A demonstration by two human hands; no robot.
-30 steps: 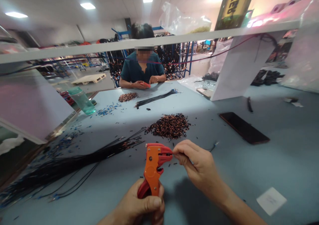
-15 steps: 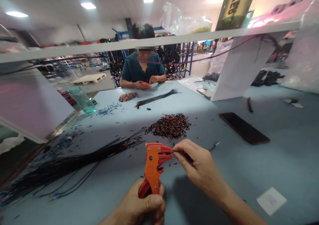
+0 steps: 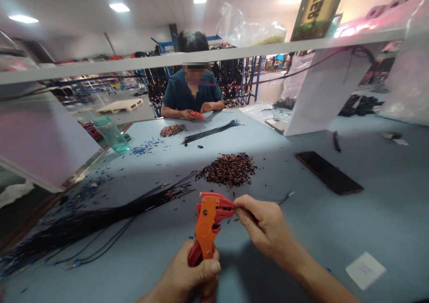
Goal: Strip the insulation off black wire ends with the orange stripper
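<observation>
My left hand (image 3: 197, 271) is wrapped round the handles of an orange and red wire stripper (image 3: 207, 222), held upright above the table with its jaws toward the right. At the jaw tip, my right hand (image 3: 261, 220) pinches a thin black wire (image 3: 283, 200). The wire trails out behind the fingers to a small terminal at its far end; the part inside the grip and the jaws is hidden. Beyond the tool lies a pile of short black and copper-coloured offcuts (image 3: 229, 170). A long bundle of black wires (image 3: 100, 220) lies to the left.
Across the table (image 3: 318, 240) a co-worker (image 3: 192, 93) holds a red tool near a smaller wire bundle (image 3: 211, 132). A phone (image 3: 328, 172) and a white paper square (image 3: 365, 271) lie right. A green bottle (image 3: 110, 134) stands left. A shelf (image 3: 234, 52) spans overhead.
The wire stripper and my right hand have shifted slightly to the right together. The wire's trailing end has moved a little. The piles and bundles look the same.
</observation>
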